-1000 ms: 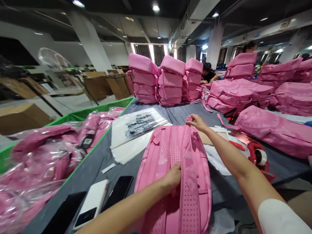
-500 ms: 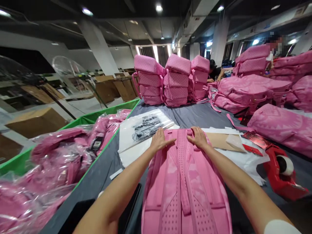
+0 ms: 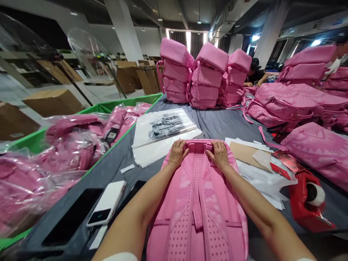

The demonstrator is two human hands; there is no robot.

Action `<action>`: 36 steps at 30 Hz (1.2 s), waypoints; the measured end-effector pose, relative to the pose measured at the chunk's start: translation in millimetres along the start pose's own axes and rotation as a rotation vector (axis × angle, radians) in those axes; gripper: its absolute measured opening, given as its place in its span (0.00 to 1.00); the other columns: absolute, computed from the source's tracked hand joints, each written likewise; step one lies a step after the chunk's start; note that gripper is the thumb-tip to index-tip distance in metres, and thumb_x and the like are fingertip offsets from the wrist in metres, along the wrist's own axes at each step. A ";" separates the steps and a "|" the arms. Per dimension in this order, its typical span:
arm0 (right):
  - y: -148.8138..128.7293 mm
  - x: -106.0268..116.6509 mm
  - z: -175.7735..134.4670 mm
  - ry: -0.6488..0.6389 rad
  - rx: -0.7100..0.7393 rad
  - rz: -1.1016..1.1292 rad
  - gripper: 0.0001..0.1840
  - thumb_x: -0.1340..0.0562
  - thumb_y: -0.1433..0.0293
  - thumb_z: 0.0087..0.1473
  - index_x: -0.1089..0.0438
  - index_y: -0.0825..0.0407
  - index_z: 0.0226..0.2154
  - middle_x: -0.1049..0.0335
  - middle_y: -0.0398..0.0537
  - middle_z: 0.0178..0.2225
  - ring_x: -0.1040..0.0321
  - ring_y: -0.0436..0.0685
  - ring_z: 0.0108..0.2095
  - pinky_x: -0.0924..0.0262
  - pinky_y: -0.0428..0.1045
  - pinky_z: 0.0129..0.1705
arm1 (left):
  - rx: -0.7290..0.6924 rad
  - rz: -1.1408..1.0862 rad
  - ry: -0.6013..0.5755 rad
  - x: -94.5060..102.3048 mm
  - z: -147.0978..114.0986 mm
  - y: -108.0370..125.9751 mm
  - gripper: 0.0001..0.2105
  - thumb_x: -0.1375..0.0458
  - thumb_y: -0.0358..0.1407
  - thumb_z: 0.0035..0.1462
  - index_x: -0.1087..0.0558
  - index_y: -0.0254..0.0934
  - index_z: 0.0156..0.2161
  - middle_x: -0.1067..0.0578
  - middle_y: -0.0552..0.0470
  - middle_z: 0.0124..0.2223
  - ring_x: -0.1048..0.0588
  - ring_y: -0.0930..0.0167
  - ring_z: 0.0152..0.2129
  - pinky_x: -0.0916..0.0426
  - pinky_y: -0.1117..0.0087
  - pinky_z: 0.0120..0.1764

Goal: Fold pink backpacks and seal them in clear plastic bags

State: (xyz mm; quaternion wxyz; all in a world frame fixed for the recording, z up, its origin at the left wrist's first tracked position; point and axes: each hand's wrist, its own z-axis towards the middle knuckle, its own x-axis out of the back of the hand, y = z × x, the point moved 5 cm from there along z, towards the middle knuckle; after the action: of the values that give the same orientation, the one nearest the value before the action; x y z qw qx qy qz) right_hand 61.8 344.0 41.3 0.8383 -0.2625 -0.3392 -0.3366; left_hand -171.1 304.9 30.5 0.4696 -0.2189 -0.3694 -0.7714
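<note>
Backpack [image 3: 185, 217] on tbl [image 3: 217, 123], tape disp. [image 3: 299, 212] to R

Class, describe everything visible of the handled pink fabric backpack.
The pink, seemingly fabric backpack rests on the grey cloth surface, back upward, top away from the person. Two shoulder straps, camouflage above, perforated below, run down it. The bare left hand and right hand touch its top edge; its bottom is cropped.

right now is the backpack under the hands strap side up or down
Strap side up: the pink backpack shows both shoulder straps, with left hand and right hand at its top edge.
</note>
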 end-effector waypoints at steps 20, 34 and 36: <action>31.3 -26.5 -14.8 -0.655 -0.273 -0.148 0.19 0.46 0.58 0.70 0.25 0.52 0.48 0.21 0.56 0.47 0.27 0.64 0.45 0.39 0.53 0.46 | 0.029 0.132 -0.565 -31.8 -5.0 24.0 0.18 0.53 0.33 0.71 0.23 0.31 0.35 0.23 0.46 0.36 0.26 0.67 0.39 0.34 0.62 0.50; -18.5 -27.7 2.2 -0.395 -0.017 -0.206 0.20 0.49 0.73 0.68 0.29 0.56 0.55 0.30 0.63 0.55 0.38 0.67 0.57 0.45 0.59 0.59 | -0.050 -0.009 -0.710 -54.3 -60.0 95.0 0.32 0.44 0.53 0.63 0.36 0.41 0.68 0.38 0.39 0.71 0.43 0.51 0.69 0.51 0.48 0.68; -45.1 -36.8 16.5 -0.426 0.142 -0.134 0.21 0.48 0.76 0.67 0.28 0.51 0.56 0.30 0.58 0.56 0.38 0.63 0.57 0.45 0.57 0.60 | -0.094 0.005 -0.650 -49.9 -59.6 96.3 0.30 0.43 0.50 0.62 0.31 0.38 0.65 0.33 0.38 0.68 0.40 0.52 0.67 0.49 0.50 0.68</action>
State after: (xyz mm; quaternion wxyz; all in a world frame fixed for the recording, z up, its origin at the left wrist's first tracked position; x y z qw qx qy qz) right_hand 1.9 340.5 33.8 0.7399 -0.2450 -0.5478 -0.3040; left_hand -62.1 259.3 -6.3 0.3187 -0.4760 -0.4633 -0.6762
